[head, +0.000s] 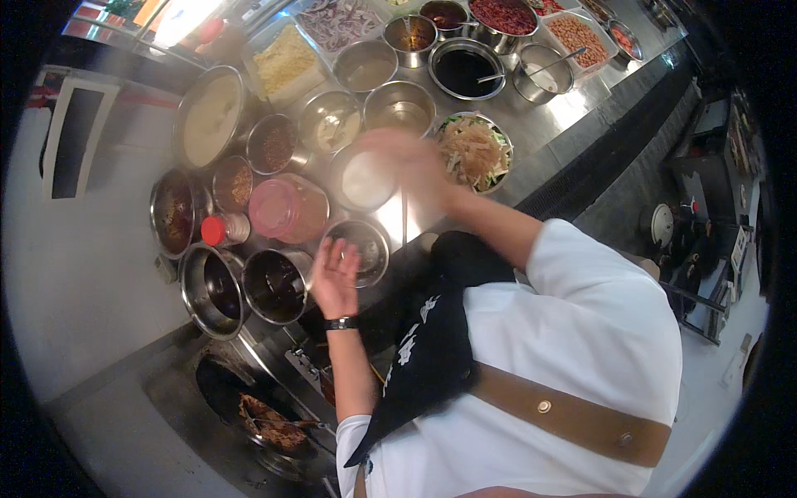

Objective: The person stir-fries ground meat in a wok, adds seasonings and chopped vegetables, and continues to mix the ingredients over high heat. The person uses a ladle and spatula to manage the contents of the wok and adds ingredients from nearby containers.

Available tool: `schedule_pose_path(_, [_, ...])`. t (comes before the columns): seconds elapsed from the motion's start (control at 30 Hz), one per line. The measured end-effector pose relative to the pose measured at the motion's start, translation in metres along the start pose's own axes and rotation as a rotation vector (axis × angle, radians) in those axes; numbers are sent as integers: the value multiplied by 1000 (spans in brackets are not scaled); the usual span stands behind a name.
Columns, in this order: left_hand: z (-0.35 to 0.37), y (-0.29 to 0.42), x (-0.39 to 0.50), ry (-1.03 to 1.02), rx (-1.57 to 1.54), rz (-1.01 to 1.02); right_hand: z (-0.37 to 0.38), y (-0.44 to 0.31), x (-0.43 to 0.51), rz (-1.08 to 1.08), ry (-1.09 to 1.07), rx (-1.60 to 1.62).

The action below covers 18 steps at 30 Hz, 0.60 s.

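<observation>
My left hand is raised with its palm facing up and its fingers a little apart, holding nothing. It overlaps the edge of a steel bowl and has a watch on its wrist. My right hand, blurred by motion, is over the counter between a bowl of white powder and a bowl of shredded noodles and greens. Its fingers are too smeared to show whether they hold anything. A steel pot of dark liquid stands left of my left hand.
A pink-lidded tub and a red-capped shaker stand among the pots. Farther back are a bowl of dark sauce, sliced onions and peanuts. A wok with brown food sits at lower left.
</observation>
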<state>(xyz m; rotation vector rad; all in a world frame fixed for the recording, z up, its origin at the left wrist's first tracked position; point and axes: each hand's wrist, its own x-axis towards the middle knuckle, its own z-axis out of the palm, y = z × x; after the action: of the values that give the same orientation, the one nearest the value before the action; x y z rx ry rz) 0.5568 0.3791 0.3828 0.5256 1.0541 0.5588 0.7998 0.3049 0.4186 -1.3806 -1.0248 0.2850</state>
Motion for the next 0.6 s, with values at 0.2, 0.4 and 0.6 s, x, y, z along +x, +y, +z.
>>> schedule_pose_path(0.2, [85,-104,43,-484,362,-44,-192,113,-97,683,469,-166])
schedule_pose_path(0.4, [165,-157,103,-317,373,36,-184,191,-141,666,609,466])
schedule_pose_path(0.6, [191,-160,97,-356,288,179,-152,192,-136,733,766,765])
